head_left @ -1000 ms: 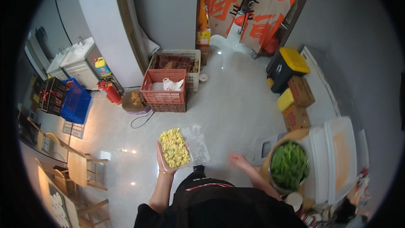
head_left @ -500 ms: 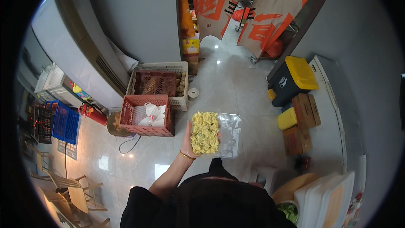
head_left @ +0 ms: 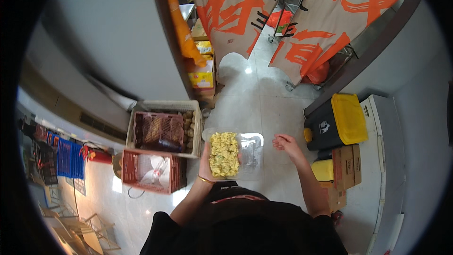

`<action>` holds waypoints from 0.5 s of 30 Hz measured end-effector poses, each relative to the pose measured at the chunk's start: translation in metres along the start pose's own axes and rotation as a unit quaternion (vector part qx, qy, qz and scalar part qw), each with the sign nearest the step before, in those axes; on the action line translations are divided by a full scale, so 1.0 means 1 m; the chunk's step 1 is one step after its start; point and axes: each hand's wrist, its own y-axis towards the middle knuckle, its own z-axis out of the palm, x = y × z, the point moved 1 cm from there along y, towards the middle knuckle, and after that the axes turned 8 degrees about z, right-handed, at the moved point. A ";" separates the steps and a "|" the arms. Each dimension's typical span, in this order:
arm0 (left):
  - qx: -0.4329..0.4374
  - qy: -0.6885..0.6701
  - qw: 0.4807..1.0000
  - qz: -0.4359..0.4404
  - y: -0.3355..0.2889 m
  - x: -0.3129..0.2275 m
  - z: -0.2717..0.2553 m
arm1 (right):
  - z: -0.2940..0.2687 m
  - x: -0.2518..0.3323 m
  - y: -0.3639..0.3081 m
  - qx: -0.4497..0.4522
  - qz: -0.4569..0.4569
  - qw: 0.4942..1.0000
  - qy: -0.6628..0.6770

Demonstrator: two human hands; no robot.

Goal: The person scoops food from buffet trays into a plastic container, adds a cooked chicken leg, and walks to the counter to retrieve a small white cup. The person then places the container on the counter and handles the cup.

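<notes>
My left hand (head_left: 205, 166), a gold bangle at its wrist, holds a clear plastic food box from the left and below. Chopped yellow food like scrambled egg (head_left: 224, 155), flecked with green, fills the box's left half. The hinged clear lid (head_left: 252, 155) lies folded open on the right, with nothing in it. Fingertips of the left hand show at the box's middle. Off to the right of the lid, my right hand (head_left: 286, 143) hangs in the air with fingers extended, holding nothing and touching nothing.
A doorway ahead is hung with a beige and orange curtain (head_left: 236, 9). At left stand a white crate (head_left: 197, 127) and a red crate (head_left: 177, 172). A black bin with a yellow lid (head_left: 350, 119) and cardboard boxes (head_left: 347, 165) line the right wall.
My right hand has come into view from the lower right. The curtain and crates appear closer. My left hand still holds the food box.
</notes>
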 end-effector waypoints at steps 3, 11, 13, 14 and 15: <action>0.073 0.042 0.996 -0.009 0.082 -0.008 0.016 | -0.022 0.009 0.042 -0.007 0.038 0.999 0.029; 0.072 0.088 0.982 -0.154 0.310 -0.004 0.114 | -0.159 0.028 0.049 -0.212 0.117 0.955 0.169; 0.107 0.069 0.973 -0.194 0.368 0.003 0.130 | -0.184 0.046 0.060 -0.246 0.112 0.942 0.198; 0.095 0.093 0.971 -0.198 0.398 0.006 0.135 | -0.197 0.060 0.074 -0.254 0.081 0.942 0.205; 0.087 0.103 0.970 -0.205 0.427 0.009 0.139 | -0.213 0.078 0.090 -0.262 0.056 0.941 0.206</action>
